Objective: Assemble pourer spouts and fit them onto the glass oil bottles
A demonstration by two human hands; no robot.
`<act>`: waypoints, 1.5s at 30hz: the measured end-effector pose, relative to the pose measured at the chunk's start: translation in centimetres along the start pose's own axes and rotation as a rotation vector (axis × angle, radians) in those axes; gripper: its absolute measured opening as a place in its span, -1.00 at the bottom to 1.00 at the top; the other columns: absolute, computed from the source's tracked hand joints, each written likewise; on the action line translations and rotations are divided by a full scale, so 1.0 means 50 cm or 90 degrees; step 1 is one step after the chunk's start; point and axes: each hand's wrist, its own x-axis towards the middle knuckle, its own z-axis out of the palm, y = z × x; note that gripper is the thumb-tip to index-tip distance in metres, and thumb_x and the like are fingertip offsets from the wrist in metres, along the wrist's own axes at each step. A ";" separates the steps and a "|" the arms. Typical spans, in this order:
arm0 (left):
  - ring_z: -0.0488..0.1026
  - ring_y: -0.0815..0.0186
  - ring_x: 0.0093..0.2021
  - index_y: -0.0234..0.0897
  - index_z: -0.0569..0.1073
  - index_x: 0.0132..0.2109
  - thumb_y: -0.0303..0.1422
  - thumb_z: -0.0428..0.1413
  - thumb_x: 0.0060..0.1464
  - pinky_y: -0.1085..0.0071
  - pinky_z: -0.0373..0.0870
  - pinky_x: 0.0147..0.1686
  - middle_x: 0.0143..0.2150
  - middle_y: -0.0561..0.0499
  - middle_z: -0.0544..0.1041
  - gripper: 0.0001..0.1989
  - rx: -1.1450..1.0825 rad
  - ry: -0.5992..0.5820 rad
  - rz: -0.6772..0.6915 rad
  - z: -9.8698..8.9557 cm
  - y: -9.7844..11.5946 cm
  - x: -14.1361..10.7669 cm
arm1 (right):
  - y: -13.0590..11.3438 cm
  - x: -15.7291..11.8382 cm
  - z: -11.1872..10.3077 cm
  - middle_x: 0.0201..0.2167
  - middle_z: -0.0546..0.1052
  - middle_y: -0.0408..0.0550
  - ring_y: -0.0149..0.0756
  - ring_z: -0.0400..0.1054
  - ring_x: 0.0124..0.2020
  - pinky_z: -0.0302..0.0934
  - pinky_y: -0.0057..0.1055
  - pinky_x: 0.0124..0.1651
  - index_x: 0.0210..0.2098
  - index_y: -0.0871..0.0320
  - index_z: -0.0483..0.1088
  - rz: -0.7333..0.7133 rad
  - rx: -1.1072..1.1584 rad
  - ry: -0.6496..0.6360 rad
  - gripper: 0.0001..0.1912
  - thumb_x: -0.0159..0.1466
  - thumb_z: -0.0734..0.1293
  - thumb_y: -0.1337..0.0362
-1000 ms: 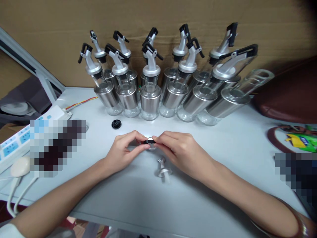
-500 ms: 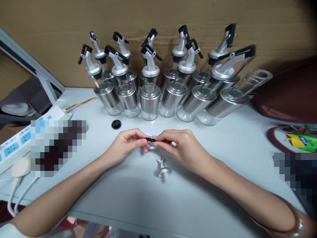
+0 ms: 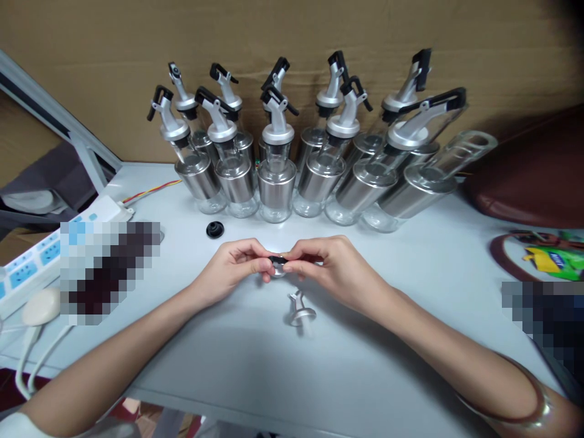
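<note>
My left hand (image 3: 244, 264) and my right hand (image 3: 337, 267) meet at the middle of the table, fingertips pinched on a small black part (image 3: 277, 260). A small silvery or clear round piece (image 3: 279, 269) shows just beneath it, partly hidden by the fingers. Nearer to me lies a silver pourer spout (image 3: 303, 314) with no black lever on it. A black round stopper (image 3: 215, 229) rests on the table beyond my left hand.
Rows of glass and steel bottles (image 3: 276, 190) with pourers stand behind the hands; the front right bottle (image 3: 431, 176) has an open neck. At the left are a power strip (image 3: 50, 249) and cables, at the right a green and yellow packet (image 3: 550, 260).
Both hands remain pinched at nearly the same spot. The black part is tilted slightly differently, and a little more of the round piece beneath it shows.
</note>
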 end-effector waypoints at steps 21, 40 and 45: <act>0.55 0.35 -0.43 -0.31 0.46 -0.36 -0.27 0.26 0.03 0.43 0.49 -0.35 -0.44 0.03 0.60 -0.80 0.005 0.023 0.138 0.026 0.008 -0.024 | -0.006 -0.004 0.028 -0.39 0.41 -0.12 -0.42 0.23 -0.47 0.08 -0.47 -0.44 -0.28 0.14 0.25 0.127 0.547 -0.133 -0.76 0.34 0.20 0.07; 0.55 0.31 -0.28 -0.25 0.55 -0.21 -0.41 0.16 0.14 0.42 0.48 -0.21 -0.28 -0.05 0.63 -0.91 0.501 0.092 0.418 0.018 0.002 -0.033 | -0.029 -0.023 0.021 -0.52 0.21 -0.24 -0.39 0.12 -0.47 0.04 -0.42 -0.38 -0.34 0.11 0.19 0.088 0.072 -0.022 -0.63 0.42 0.01 0.01; 0.52 0.35 -0.29 -0.20 0.60 -0.16 -0.40 0.13 0.16 0.48 0.46 -0.27 -0.27 -0.02 0.60 -0.85 0.482 0.129 0.388 0.018 0.005 -0.033 | -0.030 -0.023 0.020 -0.49 0.24 -0.23 -0.37 0.14 -0.45 0.08 -0.42 -0.37 -0.31 0.10 0.20 0.080 0.073 -0.013 -0.61 0.42 -0.02 -0.03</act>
